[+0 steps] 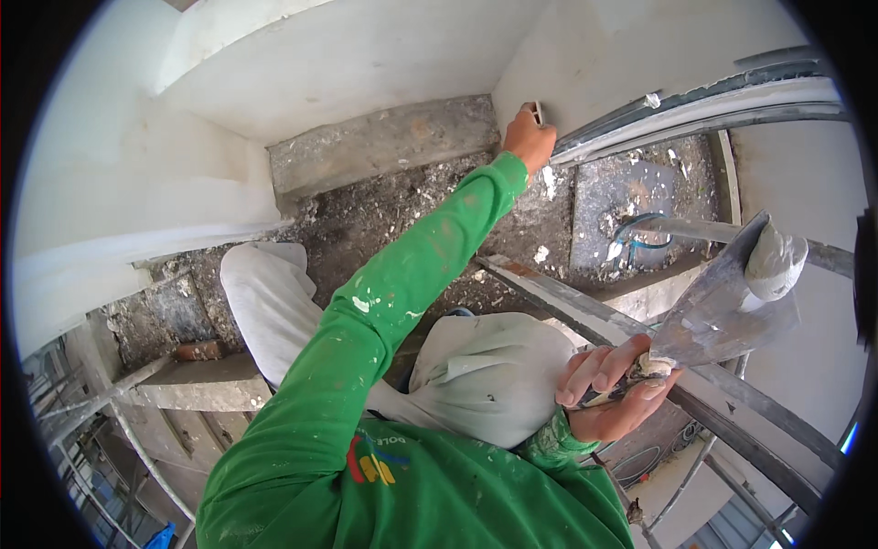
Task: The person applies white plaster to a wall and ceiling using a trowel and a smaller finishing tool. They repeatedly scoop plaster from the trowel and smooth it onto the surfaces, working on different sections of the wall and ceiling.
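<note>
My left hand [529, 145] reaches far ahead, its fingers closed on a small flat tool [538, 113] with a pale edge. Most of that tool is hidden by the fingers, so its exact kind does not show. It is up against the white wall [599, 64], close to the inner corner. Lower right, my right hand [617, 389] grips the handle of a wide putty knife [704, 320]. A lump of white plaster [776, 263] clings to the far end of its smeared grey blade, which is tilted up and away from me.
A rough concrete ledge [393, 142] runs along the wall's foot. Plaster crumbs litter the dirty floor [366, 229]. To the right are a metal frame [695, 105], a grey board [622, 210], and a long beam [732, 416]. Scaffold tubes [137, 448] stand lower left.
</note>
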Tool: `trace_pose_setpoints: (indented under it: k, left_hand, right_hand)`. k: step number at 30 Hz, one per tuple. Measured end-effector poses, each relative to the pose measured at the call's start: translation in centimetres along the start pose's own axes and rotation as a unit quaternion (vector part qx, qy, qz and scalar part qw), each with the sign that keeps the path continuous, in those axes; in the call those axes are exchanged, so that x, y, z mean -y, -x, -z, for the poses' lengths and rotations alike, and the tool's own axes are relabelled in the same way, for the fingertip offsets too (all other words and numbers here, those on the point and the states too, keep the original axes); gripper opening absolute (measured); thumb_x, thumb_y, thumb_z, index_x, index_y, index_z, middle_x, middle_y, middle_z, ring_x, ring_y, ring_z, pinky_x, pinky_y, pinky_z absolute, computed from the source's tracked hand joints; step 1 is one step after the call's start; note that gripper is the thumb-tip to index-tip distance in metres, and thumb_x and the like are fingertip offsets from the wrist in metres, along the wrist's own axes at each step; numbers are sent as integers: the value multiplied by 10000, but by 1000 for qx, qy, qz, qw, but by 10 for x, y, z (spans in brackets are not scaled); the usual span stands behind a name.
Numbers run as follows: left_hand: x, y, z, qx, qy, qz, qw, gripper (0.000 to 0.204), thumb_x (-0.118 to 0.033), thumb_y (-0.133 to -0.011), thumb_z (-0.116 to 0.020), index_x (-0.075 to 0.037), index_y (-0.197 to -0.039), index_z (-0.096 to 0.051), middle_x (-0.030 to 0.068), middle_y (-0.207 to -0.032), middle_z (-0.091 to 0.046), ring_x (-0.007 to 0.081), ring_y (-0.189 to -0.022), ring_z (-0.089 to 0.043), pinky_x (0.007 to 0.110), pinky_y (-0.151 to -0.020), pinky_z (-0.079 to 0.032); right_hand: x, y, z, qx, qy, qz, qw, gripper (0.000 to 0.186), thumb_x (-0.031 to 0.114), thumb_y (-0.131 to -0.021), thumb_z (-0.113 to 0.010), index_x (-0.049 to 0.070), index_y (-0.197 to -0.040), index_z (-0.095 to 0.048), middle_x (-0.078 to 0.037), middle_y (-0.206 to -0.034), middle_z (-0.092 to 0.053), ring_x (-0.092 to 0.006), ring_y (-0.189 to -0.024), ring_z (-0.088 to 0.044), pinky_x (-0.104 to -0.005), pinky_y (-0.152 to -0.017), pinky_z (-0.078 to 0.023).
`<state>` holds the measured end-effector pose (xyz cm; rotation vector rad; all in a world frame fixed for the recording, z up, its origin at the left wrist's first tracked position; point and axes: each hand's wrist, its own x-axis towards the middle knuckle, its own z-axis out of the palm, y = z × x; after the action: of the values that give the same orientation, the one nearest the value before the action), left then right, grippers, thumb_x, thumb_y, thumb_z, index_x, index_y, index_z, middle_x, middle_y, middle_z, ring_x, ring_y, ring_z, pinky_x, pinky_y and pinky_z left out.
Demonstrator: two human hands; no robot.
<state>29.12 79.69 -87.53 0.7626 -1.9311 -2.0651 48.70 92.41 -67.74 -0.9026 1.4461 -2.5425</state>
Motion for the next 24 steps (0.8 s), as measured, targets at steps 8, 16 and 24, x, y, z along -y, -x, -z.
trace_pose_setpoints:
  k: [8,16,24]
  left_hand:
    - [-160,32,17,64,16,-58,996,364,-100,-755,-560,107,-1044,-484,290,-969,-611,399,-907,-625,404,-785,-517]
    - [-226,28,53,64,-64,-346,934,203,-93,-799,-473,87,-887,-506,276,-849,-568,360,-814,-591,430,-742,-475]
    - [63,-45,93,64,44,2,997,283,-105,-757,-551,96,-955,-575,216,-839,-613,284,-758,-611,397,-675,-461]
  right_hand:
    - [2,23,-11,-235,92,-25,967,281,221,-971,-385,20,-1157,-321,-116,-695,-429,-166,-349,-432,-293,-270,-383]
    - [-1,21,-14,-243,106,-51,963,550,280,-948,-445,56,-1363,-163,-114,-615,-425,-172,-363,-394,-302,-305,-369]
    - [9,24,-7,-225,56,-24,972,510,260,-958,-439,-2,-1313,-182,-133,-639,-455,-205,-383,-461,-332,-307,-368]
